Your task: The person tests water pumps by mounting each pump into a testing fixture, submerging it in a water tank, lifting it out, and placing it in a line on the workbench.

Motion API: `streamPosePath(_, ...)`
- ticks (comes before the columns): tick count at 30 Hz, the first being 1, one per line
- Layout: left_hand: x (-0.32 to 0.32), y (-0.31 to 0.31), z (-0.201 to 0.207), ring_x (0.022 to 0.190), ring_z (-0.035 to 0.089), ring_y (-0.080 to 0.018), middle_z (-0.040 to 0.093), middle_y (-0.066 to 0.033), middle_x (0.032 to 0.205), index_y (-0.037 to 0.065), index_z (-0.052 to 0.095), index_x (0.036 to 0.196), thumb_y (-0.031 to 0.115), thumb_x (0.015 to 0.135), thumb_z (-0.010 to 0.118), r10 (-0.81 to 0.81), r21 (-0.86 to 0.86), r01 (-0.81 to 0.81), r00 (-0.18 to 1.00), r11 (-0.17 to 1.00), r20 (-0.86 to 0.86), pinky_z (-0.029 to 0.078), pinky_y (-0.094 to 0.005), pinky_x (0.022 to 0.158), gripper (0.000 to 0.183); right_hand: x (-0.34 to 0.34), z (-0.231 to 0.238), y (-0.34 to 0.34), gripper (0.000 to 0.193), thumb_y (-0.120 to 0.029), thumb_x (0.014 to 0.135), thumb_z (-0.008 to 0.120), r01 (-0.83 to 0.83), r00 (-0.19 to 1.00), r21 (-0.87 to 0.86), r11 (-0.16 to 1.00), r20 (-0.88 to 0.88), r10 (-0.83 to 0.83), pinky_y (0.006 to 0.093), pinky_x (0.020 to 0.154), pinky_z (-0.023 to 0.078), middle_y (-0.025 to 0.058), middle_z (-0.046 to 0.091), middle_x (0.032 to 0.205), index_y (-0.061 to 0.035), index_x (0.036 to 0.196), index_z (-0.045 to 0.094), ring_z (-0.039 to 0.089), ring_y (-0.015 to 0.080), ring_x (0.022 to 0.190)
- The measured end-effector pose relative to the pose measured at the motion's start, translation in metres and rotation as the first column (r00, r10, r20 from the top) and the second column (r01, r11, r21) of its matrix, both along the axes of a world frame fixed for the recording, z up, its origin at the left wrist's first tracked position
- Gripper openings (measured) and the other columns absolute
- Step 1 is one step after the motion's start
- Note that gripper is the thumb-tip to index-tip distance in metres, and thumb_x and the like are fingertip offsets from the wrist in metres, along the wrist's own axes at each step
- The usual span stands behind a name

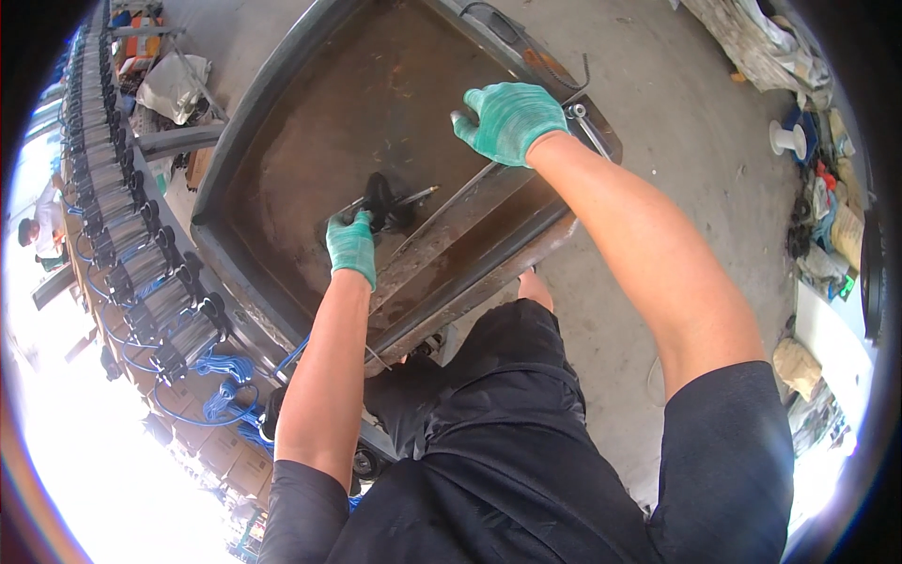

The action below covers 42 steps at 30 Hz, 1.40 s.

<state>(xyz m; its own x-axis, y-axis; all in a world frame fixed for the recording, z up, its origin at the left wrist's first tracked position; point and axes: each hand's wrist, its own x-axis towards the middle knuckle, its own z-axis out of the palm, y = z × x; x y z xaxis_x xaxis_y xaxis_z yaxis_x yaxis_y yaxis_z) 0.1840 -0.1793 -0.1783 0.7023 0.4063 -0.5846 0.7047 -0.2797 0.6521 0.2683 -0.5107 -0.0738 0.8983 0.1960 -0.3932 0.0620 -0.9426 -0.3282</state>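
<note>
My left hand [351, 249], in a green knit glove, is closed on a black part [378, 202] with a thin metal shaft sticking out of it. It holds this part over the brownish water [348, 122] of a large dark tub [214, 188]. Above the tub's right side is my right hand [515, 122], in a matching glove. Its thumb stands apart from the curled fingers, and nothing shows in it. Just beside that wrist, a shiny metal fitting [576, 112] sits at the tub's edge. Under the hand, a long metal bar [451, 205] slants across the tub.
Along the left runs a long rack of black parts [141, 226], with coils of blue cord [225, 399] beneath. A dark hooked tool [554, 73] rests on the far right rim. Cloth bundles and a white spool [787, 139] lie at right. Another person [42, 230] is far left.
</note>
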Motion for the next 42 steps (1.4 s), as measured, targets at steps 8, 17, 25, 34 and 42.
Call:
streamPosePath(8, 0.0, -0.008, 0.01, 0.077, 0.07, -0.0212, 0.07, -0.0106, 0.101, 0.006, 0.061, 0.11, 0.012, 0.095, 0.07, 0.055, -0.033, -0.054, 0.998, 0.998, 0.031, 0.061, -0.0352, 0.059, 0.018, 0.0, -0.001, 0.001, 0.044, -0.045, 0.103, 0.046, 0.006, 1.0, -0.003, 1.0, -0.01, -0.006, 0.049, 0.088, 0.057, 0.0138, 0.075, 0.105, -0.0091, 0.11, 0.071, 0.072, 0.0343, 0.1)
streamPosePath(17, 0.006, -0.027, 0.033, 0.073, 0.061, -0.0147, 0.063, -0.0036, 0.091, 0.008, 0.061, 0.101, 0.008, 0.092, 0.073, 0.15, -0.049, -0.151, 0.988, 0.987, -0.037, 0.054, -0.0322, 0.058, 0.015, -0.002, -0.002, -0.004, 0.045, -0.045, 0.103, 0.046, 0.011, 1.0, 0.009, 1.0, -0.002, -0.011, 0.0494, 0.088, 0.057, 0.0139, 0.075, 0.104, -0.009, 0.109, 0.071, 0.072, 0.0345, 0.101)
streamPosePath(25, 0.004, -0.02, 0.025, 0.076, 0.068, -0.0209, 0.069, -0.0091, 0.098, 0.006, 0.062, 0.109, 0.013, 0.093, 0.072, 0.105, -0.022, -0.105, 0.994, 0.994, -0.011, 0.059, -0.0344, 0.06, 0.02, -0.002, -0.003, -0.005, 0.045, -0.046, 0.103, 0.046, 0.015, 1.0, 0.008, 1.0, 0.01, -0.015, 0.0494, 0.09, 0.056, 0.0143, 0.075, 0.105, -0.0092, 0.11, 0.071, 0.072, 0.0348, 0.102)
streamPosePath(34, -0.015, 0.016, 0.119, 0.06, 0.047, -0.0089, 0.053, 0.0004, 0.077, 0.006, 0.054, 0.089, 0.013, 0.097, 0.074, 0.066, -0.013, -0.065, 0.971, 0.998, 0.229, 0.046, -0.0266, 0.056, 0.023, -0.004, 0.006, -0.003, 0.048, -0.049, 0.102, 0.046, 0.034, 0.999, -0.008, 0.999, 0.014, -0.034, 0.0497, 0.09, 0.055, 0.0148, 0.075, 0.107, -0.0089, 0.109, 0.071, 0.071, 0.0355, 0.104)
streamPosePath(42, -0.076, 0.027, 0.273, 0.061, 0.046, -0.005, 0.048, 0.0046, 0.076, 0.008, 0.052, 0.088, 0.013, 0.099, 0.073, 0.018, 0.086, -0.062, 0.899, 0.994, 0.438, 0.047, -0.0252, 0.053, 0.024, -0.004, 0.0, -0.001, 0.048, -0.051, 0.103, 0.043, 0.051, 0.998, -0.076, 0.996, 0.052, -0.047, 0.0501, 0.097, 0.053, 0.0158, 0.074, 0.115, -0.0144, 0.116, 0.07, 0.068, 0.0386, 0.109)
